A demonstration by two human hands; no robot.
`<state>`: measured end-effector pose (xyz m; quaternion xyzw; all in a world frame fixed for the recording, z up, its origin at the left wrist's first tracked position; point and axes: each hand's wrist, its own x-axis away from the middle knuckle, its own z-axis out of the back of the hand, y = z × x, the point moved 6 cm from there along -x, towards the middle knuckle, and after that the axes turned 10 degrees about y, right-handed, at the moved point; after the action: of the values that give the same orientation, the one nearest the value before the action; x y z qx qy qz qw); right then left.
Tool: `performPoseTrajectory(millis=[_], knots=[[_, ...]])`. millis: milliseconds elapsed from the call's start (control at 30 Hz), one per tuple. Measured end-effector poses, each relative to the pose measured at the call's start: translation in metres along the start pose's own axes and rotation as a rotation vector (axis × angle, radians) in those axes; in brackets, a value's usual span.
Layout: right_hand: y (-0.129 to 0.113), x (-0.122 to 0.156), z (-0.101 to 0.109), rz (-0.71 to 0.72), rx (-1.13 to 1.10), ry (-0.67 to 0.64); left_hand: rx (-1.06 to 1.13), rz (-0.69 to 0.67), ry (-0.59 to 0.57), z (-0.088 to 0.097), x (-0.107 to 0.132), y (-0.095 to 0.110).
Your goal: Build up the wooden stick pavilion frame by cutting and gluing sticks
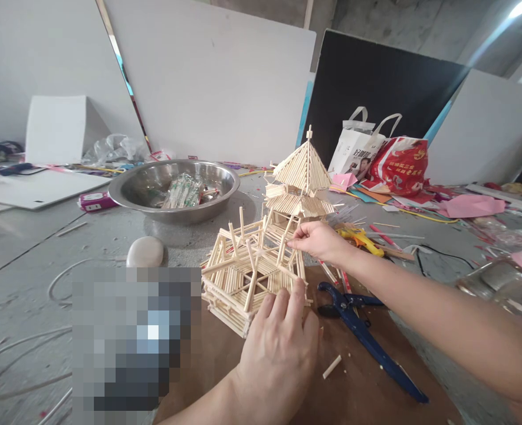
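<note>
A six-sided model base built of thin wooden sticks (pixel 232 280) stands on the brown board, with several short posts rising from it. My left hand (pixel 281 348) curls its fingers over the base's near right edge; the thumb is partly hidden. Thumb and forefinger of my right hand (pixel 318 241) are pinched together at an upright stick (pixel 284 245) on the far right side. Just behind the base rises a stick tower (pixel 302 168) with a pointed upper roof and a flared lower one. Blue cutting pliers (pixel 367 342) lie to the right of my hands.
A brown board (pixel 353 383) lies under the work, with a loose stick piece (pixel 332 366) on it. Behind left sits a metal basin (pixel 176 215) holding plastic-wrapped packs. A yellow-handled tool (pixel 367 241), a red bag (pixel 397 165) and paper scraps lie at the right. Cables run along the left.
</note>
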<state>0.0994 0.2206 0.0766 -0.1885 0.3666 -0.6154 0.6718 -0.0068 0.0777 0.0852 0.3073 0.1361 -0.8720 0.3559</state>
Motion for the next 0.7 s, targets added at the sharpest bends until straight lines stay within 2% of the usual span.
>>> performPoseTrajectory(millis=[200,433,700], knots=[[0.004,-0.001,-0.001,-0.026,-0.061,0.003,-0.007,0.004,0.001,0.001,-0.001,-0.001],[0.006,-0.002,0.002,-0.130,-0.241,0.024,-0.014,0.005,-0.009,-0.001,-0.001,-0.001],[-0.001,0.005,0.022,-0.147,-0.383,0.136,0.006,0.003,-0.010,-0.001,0.001,0.000]])
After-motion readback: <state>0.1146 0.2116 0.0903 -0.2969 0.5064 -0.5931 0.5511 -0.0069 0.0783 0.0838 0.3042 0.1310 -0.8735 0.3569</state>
